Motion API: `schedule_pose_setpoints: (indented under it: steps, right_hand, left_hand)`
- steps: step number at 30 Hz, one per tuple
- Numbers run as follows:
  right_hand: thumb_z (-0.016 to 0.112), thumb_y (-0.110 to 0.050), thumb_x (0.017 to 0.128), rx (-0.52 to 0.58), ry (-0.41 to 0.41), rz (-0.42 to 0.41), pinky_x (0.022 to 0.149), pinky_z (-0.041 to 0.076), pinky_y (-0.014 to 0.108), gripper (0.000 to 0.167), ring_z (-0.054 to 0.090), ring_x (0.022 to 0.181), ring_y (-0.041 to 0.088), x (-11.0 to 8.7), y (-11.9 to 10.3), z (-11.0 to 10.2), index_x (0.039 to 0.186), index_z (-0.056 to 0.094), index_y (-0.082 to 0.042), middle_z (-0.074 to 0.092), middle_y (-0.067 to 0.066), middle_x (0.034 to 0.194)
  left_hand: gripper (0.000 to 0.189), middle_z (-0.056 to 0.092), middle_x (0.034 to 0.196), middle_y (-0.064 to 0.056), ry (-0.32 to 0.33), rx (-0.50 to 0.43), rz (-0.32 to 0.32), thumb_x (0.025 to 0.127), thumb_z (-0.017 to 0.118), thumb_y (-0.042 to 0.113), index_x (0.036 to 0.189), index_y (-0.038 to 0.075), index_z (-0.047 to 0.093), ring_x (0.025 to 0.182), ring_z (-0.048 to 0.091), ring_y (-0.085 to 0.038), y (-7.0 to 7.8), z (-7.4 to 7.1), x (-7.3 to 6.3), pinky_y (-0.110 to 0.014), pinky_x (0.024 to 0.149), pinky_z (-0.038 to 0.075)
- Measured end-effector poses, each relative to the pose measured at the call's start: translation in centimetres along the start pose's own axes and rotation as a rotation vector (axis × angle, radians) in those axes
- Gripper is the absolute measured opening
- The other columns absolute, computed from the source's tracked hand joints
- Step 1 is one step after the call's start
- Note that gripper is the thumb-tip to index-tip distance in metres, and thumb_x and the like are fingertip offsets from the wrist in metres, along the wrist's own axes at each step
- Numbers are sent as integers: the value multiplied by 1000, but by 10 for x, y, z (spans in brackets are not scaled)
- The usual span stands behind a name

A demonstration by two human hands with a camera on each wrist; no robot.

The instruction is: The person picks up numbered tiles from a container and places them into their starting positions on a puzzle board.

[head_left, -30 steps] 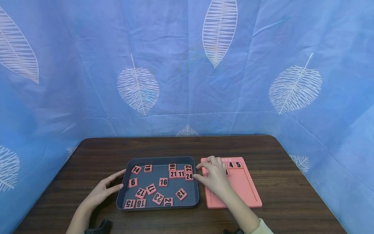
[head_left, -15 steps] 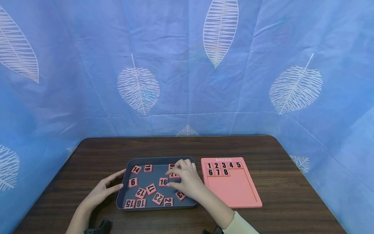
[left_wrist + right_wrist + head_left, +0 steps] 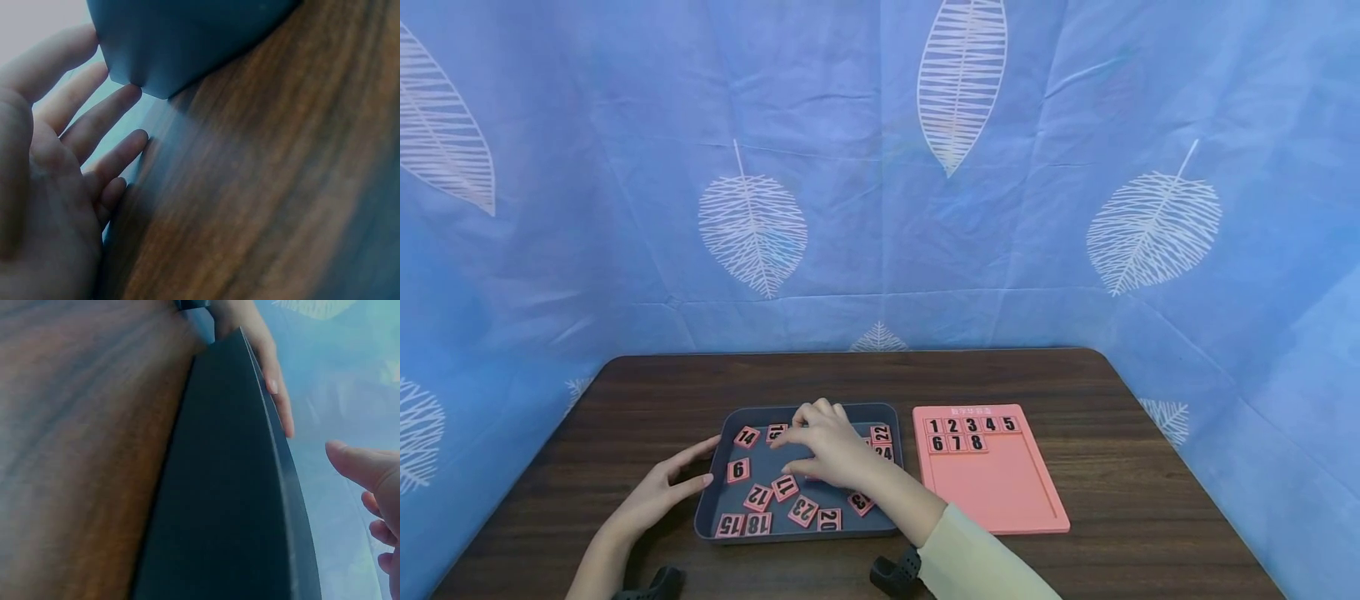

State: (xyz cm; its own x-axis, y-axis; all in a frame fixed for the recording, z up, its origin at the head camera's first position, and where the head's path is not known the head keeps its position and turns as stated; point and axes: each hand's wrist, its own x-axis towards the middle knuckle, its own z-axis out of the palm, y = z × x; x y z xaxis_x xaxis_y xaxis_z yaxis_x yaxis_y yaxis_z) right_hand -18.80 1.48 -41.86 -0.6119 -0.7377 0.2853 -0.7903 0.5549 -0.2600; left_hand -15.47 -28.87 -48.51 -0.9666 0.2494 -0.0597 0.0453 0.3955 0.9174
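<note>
A dark grey tray (image 3: 805, 538) holds several pink number tiles lying at various angles, among them 14 (image 3: 747, 437), 23 (image 3: 803, 511) and 20 (image 3: 830, 520). My left hand (image 3: 658, 492) touches the tray's left side with extended fingers; in the left wrist view its fingertips meet the dark wall (image 3: 187, 37). Over the middle of the tray is my right hand (image 3: 827, 446), thumb and index finger apart, with no tile visible between them. It hides some tiles beneath. In the right wrist view, the right thumb (image 3: 359, 464) stands above the tray rim.
Right of the tray lies a pink puzzle board (image 3: 1000, 492), with tiles 1 to 5 in its top row and 6, 7, 8 below. Everything stands on a dark wooden table (image 3: 1120, 500). A blue leaf-patterned cloth (image 3: 880, 208) hangs behind.
My right hand has left the board, where 6, 7 and 8 now show uncovered, and moved left over the tray's middle. My left hand has stayed at the tray's left side.
</note>
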Motion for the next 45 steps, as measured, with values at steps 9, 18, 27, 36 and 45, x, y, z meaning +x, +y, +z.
schedule_pose_setpoints:
  steps: [9, 18, 27, 36, 45]
  right_hand:
    - [68, -41, 88, -70, -151, -62, 81, 29, 25, 37, 37, 94, 9, 29, 1, 12, 124, 64, -37, 47, -10, 109]
    - [67, -39, 89, -68, -242, -64, 86, 30, 24, 40, 38, 103, 7, 52, 0, 27, 128, 60, -41, 47, -9, 119]
    - [65, -35, 92, -87, -293, -15, 85, 30, 22, 37, 38, 101, 6, 66, -5, 41, 127, 60, -44, 46, -10, 119]
    - [64, -34, 92, -109, -336, 33, 89, 31, 23, 40, 38, 105, 6, 67, -8, 48, 128, 57, -49, 45, -11, 123]
    - [63, -34, 93, -145, -373, 59, 90, 31, 24, 42, 38, 104, 5, 67, -12, 55, 129, 53, -53, 45, -11, 123]
  left_hand:
    - [60, 31, 149, -23, 2, 30, 10, 96, 60, 25, 149, 11, 36, 135, 23, -48, -2, -2, 0, -70, 96, 28]
    - [58, 31, 149, -23, -1, 42, 29, 97, 58, 23, 149, 9, 36, 134, 22, -50, -4, -6, -3, -71, 92, 30]
    - [59, 31, 149, -23, 2, 49, 28, 97, 59, 24, 149, 9, 36, 134, 22, -49, -2, -6, -1, -72, 93, 28]
    - [59, 32, 149, -23, 2, 55, 28, 97, 59, 24, 149, 9, 36, 134, 23, -49, -1, -4, 1, -71, 94, 29]
    - [58, 32, 149, -23, -9, 56, 53, 97, 58, 23, 149, 9, 36, 134, 24, -49, -2, -3, 2, -71, 92, 30]
